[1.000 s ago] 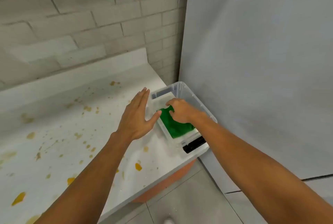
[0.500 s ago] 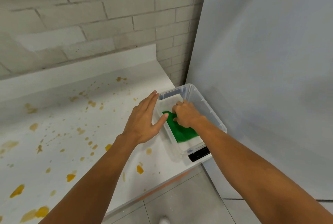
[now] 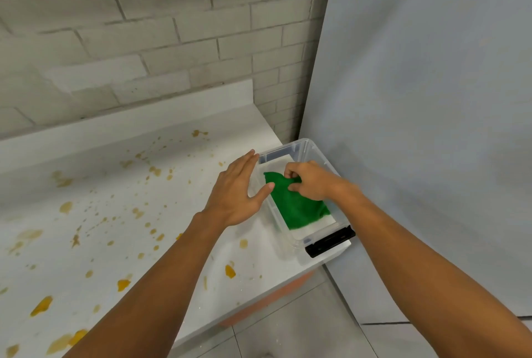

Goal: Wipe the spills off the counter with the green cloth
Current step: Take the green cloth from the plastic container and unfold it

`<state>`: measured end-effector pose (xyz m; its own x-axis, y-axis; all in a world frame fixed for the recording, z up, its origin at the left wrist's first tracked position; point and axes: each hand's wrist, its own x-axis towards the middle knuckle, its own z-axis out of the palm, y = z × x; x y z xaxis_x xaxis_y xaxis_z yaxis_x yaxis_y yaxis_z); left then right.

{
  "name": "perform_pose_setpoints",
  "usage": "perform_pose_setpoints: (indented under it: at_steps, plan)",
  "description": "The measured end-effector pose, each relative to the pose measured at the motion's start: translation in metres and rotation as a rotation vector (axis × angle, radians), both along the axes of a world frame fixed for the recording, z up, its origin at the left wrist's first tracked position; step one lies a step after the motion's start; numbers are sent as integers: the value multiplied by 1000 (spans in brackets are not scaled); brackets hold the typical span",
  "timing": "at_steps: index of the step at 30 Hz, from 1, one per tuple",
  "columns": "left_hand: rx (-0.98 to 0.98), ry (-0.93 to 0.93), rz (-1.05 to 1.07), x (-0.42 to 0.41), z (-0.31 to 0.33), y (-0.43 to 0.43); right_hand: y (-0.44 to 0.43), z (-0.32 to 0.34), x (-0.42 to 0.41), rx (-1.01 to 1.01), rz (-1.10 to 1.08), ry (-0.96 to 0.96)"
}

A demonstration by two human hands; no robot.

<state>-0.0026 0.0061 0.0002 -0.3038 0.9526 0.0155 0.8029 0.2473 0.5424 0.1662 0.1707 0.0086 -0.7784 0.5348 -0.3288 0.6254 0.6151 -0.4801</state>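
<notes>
Reaching into the clear bin (image 3: 309,146) at the counter's (image 3: 121,199) end, we pinched the green cloth (image 3: 299,208).

Since half a second before, our right hand's (image 3: 312,182) fingers had curled tighter, gathering the cloth's far edge; it lay inside the bin, under that hand. Our left hand (image 3: 236,193) rested flat and spread against the bin's left wall, thumb touching cloth. Yellow spills (image 3: 123,284) dotted the counter left of the bin.

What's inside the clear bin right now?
The green cloth lies in the clear bin, with the right hand pinching its upper edge. Something white shows beneath the cloth; whatever else lies under it is covered.
</notes>
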Motion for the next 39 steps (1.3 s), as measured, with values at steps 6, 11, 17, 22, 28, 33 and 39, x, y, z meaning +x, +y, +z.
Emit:
perform_pose_setpoints:
  at_steps: [6, 11, 17, 22, 28, 33, 39]
  plan:
    - [152, -51, -34, 9, 35, 4, -11, 51, 18, 24, 17, 127]
    - [250, -182, -72, 6, 78, 6, -29, 105, 22, 67, 22, 307]
    - [347, -347, -12, -23, 130, -17, -54, 150, -10, 175, 34, 534]
    - [454, -497, 89, -66, 159, -47, -80, 150, -69, 178, -8, 745]
    - [495, -630, 200, -120, 148, -71, -110, 130, -133, 194, -78, 832]
    - [455, -706, 256, -152, 108, -81, -126, 94, -168, 169, -126, 781]
    - [336, -821, 327, -151, 45, -67, -123, 41, -173, 164, -195, 616]
